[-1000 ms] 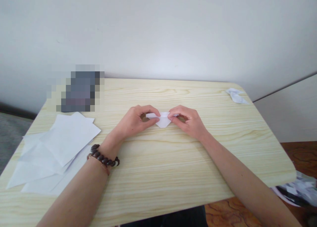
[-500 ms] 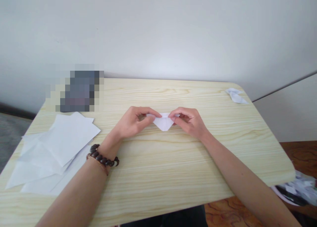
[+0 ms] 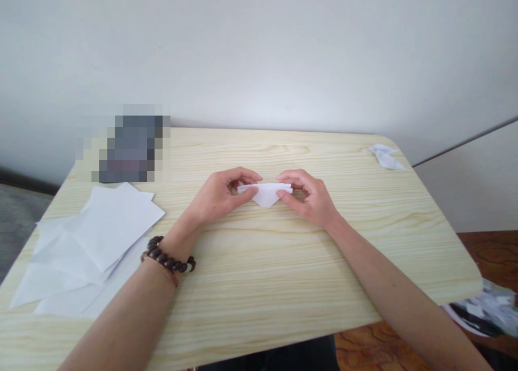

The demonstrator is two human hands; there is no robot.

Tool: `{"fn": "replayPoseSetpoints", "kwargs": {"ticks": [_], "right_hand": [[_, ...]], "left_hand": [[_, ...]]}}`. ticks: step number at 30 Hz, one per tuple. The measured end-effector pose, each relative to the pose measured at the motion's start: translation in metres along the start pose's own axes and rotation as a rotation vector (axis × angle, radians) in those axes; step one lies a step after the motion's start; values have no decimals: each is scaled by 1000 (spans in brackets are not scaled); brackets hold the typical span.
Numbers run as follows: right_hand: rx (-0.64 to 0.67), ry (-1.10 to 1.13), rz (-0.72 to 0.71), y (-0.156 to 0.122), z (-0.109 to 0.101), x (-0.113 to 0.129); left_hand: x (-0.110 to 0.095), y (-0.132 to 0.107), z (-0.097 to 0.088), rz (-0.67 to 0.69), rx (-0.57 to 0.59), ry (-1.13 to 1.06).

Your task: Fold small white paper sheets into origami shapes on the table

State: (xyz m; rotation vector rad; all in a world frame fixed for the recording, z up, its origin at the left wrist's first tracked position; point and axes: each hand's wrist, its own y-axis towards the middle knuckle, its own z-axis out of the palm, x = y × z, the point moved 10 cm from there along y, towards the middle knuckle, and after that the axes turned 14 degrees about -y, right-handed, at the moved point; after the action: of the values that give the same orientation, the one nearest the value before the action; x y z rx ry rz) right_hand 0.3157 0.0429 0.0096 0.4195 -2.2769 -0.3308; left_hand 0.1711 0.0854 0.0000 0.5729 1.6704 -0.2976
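A small piece of folded white paper (image 3: 266,195) is held between my two hands over the middle of the table. It has a straight folded strip along its far edge and a blunt point toward me. My left hand (image 3: 227,194) grips its left end, thumb on the near face and fingers behind. On the right end, my right hand (image 3: 308,195) pinches it the same way. The fingers behind the paper are partly hidden. Dark beads circle my left wrist.
Several loose white sheets (image 3: 109,225) overlap on the table's left side, with a blurred dark device (image 3: 129,149) behind them. A folded paper figure (image 3: 384,156) lies at the far right corner. Beyond the right edge, a bin (image 3: 469,319) holds paper scraps. A wall backs the table.
My index fingers have lifted from the paper's near face to its far edge. The paper has tilted, so its strip now shows as a raised edge and the point looks shorter.
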Motion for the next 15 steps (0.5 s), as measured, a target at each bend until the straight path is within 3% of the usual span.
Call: {"fn": "replayPoseSetpoints", "kwargs": {"ticks": [8,15], "right_hand": [[41,-144,-45,3,4,9],[13,-233,-179,-1,7,23]], "left_hand": [[0,-1,6,-6,13,75],[-12,-3,19,56,26,146]]}}
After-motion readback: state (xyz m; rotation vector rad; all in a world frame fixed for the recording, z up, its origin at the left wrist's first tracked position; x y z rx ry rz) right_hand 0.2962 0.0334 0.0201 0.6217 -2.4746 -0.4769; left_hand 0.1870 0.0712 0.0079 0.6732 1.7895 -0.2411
